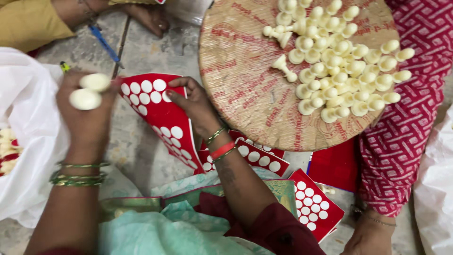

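Observation:
My left hand (87, 118) is raised at the left and pinches two cream round-capped pieces (88, 92) between its fingertips. My right hand (194, 105) grips the edge of a red sheet (158, 111) studded with white round dots, which lies on the stone floor. Green bangles circle my left wrist, green and red ones my right. Behind my right hand a round woven tray (240, 71) carries a heap of the same cream pieces (337, 61).
More red dotted sheets (314, 203) lie on the floor near my lap. A white plastic bag (23, 137) sits at the left. Another person in red patterned cloth (406, 118) sits at the right, a hand (370, 236) down low. A third person's foot (148, 16) and a blue pen (104, 45) lie beyond.

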